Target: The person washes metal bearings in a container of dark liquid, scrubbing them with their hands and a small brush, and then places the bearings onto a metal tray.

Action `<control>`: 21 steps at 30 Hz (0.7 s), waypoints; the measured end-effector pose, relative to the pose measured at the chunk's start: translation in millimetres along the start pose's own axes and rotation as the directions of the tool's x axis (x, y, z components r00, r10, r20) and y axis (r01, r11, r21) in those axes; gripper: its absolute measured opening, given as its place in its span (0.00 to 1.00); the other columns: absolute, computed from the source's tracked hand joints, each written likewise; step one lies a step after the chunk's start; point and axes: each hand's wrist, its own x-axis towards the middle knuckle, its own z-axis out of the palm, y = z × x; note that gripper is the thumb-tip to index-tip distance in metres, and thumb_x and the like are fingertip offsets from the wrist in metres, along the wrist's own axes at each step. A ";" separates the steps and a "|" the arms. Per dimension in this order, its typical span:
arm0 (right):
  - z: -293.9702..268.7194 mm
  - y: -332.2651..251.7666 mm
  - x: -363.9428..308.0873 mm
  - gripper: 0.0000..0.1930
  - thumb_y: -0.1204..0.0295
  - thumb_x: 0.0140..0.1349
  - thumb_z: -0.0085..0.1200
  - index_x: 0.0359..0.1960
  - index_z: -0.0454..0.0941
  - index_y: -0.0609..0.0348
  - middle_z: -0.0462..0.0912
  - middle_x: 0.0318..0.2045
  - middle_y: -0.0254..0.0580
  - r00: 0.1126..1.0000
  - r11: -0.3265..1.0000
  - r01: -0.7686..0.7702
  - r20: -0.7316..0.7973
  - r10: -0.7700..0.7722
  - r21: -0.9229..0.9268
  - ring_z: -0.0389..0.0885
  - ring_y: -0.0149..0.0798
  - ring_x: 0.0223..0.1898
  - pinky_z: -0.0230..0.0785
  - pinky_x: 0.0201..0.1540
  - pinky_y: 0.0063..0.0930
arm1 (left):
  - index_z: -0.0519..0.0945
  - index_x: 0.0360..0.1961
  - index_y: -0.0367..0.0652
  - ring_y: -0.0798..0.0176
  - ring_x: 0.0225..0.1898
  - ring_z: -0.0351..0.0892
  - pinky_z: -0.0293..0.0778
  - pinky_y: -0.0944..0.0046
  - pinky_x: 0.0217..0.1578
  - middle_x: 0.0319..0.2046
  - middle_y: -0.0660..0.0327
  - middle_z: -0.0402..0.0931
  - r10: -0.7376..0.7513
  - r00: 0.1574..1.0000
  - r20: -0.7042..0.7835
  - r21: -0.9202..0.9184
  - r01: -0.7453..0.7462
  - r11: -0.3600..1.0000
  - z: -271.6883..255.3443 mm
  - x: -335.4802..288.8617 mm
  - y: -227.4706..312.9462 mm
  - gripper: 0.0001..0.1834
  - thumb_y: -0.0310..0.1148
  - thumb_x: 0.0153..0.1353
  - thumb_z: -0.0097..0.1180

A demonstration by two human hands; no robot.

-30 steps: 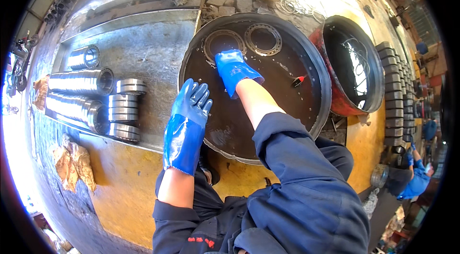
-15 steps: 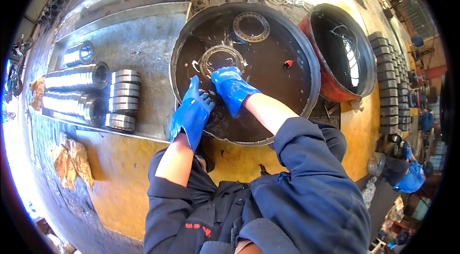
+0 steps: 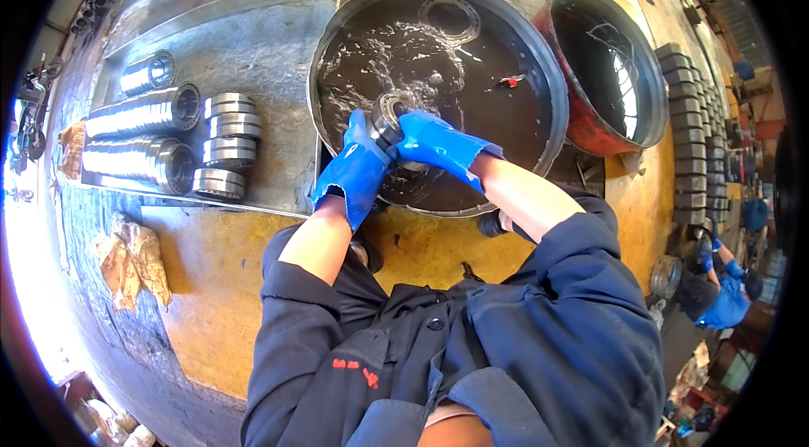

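Note:
A wet steel bearing ring [image 3: 388, 117] is held on edge just above the dark liquid in a wide round metal tub [image 3: 552, 51]. My left hand [image 3: 357, 167], in a long blue rubber glove, grips the ring's left side. From the right, my right hand [image 3: 438, 144], gloved alike, closes on its other side. Fingers of both hands are partly hidden behind the ring and gloves. Farther back in the tub lies another bearing ring [image 3: 472, 30], mostly under the liquid. A small red and black object [image 3: 510, 82] floats at the tub's right.
Several shiny bearing rings [image 3: 229, 127] stand in rows in a shallow metal tray [image 3: 278, 51] at left. Right of the tub is a red drum [image 3: 581, 89] of dark liquid. A stained cloth [image 3: 133, 262] lies lower left. A co-worker in blue [image 3: 725, 302] works at far right.
Both hands have closed on a bearing ring and brought it up out of the liquid, on edge. The liquid's surface is now rippled and foamy. The view has shifted slightly.

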 end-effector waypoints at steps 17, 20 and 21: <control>90.1 3.3 -51.9 0.23 0.65 0.61 0.74 0.56 0.86 0.60 0.91 0.47 0.38 0.981 0.292 0.081 -0.128 0.144 0.953 0.86 0.34 0.47 0.78 0.54 0.32 | 0.69 0.77 0.40 0.48 0.70 0.77 0.67 0.56 0.73 0.70 0.44 0.75 0.310 0.625 0.716 0.675 -0.734 -0.077 -21.0 -71.0 18.3 0.27 0.31 0.80 0.45; 97.9 9.7 -36.4 0.30 0.64 0.62 0.73 0.64 0.80 0.62 0.86 0.58 0.41 0.991 0.440 0.128 -0.133 -0.020 0.889 0.81 0.36 0.59 0.70 0.66 0.36 | 0.77 0.68 0.41 0.46 0.58 0.83 0.76 0.52 0.63 0.58 0.46 0.83 0.248 0.769 0.590 0.533 -0.601 0.596 -28.0 -45.1 24.4 0.27 0.39 0.72 0.57; 100.3 20.6 -40.8 0.32 0.64 0.64 0.73 0.67 0.78 0.63 0.84 0.62 0.42 0.982 0.417 0.188 -0.156 -0.110 0.889 0.79 0.38 0.64 0.67 0.71 0.38 | 0.80 0.65 0.43 0.43 0.55 0.85 0.78 0.50 0.59 0.55 0.46 0.84 0.137 0.834 0.534 0.521 -0.453 0.723 -17.6 -50.4 26.7 0.26 0.40 0.68 0.61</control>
